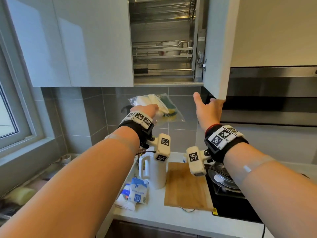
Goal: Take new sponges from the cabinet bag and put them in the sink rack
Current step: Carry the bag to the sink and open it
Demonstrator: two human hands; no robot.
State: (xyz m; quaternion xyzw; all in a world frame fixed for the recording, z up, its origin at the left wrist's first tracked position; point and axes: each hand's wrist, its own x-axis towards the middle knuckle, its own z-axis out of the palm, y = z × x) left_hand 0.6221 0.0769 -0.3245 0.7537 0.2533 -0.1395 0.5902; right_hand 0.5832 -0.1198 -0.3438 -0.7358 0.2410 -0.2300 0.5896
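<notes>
My left hand [145,109] is raised in front of the grey tiled wall, shut on a clear plastic bag [164,103] that holds yellow and green sponges and some white ones. The bag hangs below the open upper cabinet [163,48], whose steel racks hold a bowl. My right hand [208,107] grips the bottom corner of the open cabinet door [217,48], fingers over its edge and thumb out. A yellow sponge [22,194] lies by the sink at the lower left; the sink rack is mostly cut off there.
On the white counter stand a white jug [154,170], several blue-and-white packets [135,193] and a wooden cutting board [187,184]. A pot lid [223,177] sits on the black hob at right. A range hood [274,97] hangs at the right, a window [10,103] at left.
</notes>
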